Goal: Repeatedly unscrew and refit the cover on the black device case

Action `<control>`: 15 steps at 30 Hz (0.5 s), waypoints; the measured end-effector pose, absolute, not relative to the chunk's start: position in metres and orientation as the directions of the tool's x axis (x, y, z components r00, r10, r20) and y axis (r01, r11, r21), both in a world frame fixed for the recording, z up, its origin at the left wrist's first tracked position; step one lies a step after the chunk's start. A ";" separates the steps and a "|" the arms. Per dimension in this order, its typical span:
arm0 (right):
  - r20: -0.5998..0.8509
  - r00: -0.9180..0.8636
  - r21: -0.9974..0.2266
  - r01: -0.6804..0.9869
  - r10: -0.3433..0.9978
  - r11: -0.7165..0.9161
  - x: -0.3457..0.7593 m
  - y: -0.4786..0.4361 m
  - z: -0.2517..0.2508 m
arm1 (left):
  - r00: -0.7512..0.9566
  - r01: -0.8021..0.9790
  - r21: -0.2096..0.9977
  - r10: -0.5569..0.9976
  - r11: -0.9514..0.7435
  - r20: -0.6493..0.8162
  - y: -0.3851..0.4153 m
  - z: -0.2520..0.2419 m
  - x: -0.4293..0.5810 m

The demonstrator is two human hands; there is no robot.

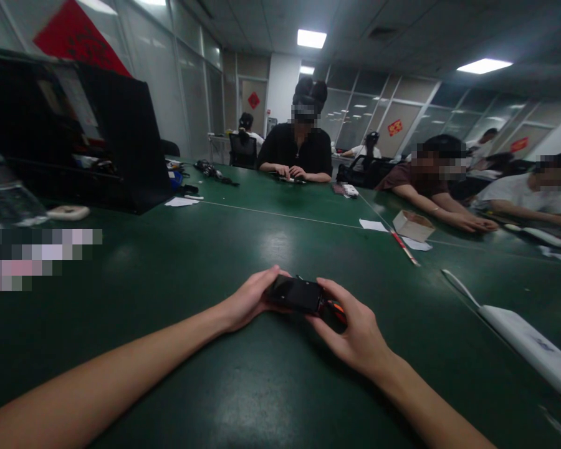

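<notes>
Between my two hands is a small black rectangular device with a flat, dark top and small bright spots like screws. My left hand is closed round its left end, thumb along the far edge. On the right end, my right hand grips it between the thumb at the near edge and the fingers at the far edge. A bit of orange and black wire or cord shows under my right palm. The device's underside is hidden, and I cannot tell whether it touches the green table.
A white power bank with a strap lies at right. Farther off are a cardboard box, a red stick-like item and paper. A large black open box and clear bottle stand left. Co-workers sit across and right.
</notes>
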State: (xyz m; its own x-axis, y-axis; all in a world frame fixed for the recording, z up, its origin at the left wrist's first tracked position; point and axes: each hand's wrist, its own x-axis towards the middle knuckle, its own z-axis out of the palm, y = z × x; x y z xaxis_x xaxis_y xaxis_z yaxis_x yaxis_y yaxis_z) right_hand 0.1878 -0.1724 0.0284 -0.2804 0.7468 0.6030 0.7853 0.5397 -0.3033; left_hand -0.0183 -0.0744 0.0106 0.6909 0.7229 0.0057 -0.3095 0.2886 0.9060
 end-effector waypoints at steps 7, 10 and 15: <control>0.470 -0.222 -0.514 0.718 0.854 0.469 0.185 -0.171 0.027 | 0.594 -0.162 0.976 0.776 -0.142 0.212 -0.074 0.009 -0.022; 0.341 -0.103 -0.711 0.622 0.934 0.328 0.179 -0.168 0.030 | 0.563 -0.102 0.963 0.784 -0.250 0.262 -0.076 0.010 -0.021; 0.089 0.047 -0.895 0.442 0.995 0.059 0.172 -0.165 0.037 | 0.534 -0.078 0.958 0.800 -0.277 0.275 -0.079 0.012 -0.019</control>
State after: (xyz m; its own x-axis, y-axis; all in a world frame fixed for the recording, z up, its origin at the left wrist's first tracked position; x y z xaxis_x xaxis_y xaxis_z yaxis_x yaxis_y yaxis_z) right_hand 0.1716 -0.1647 0.0366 0.0474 0.9949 0.0886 0.4423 0.0587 -0.8949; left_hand -0.0195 -0.0789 0.0117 0.5336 0.7998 0.2750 -0.0779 -0.2773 0.9576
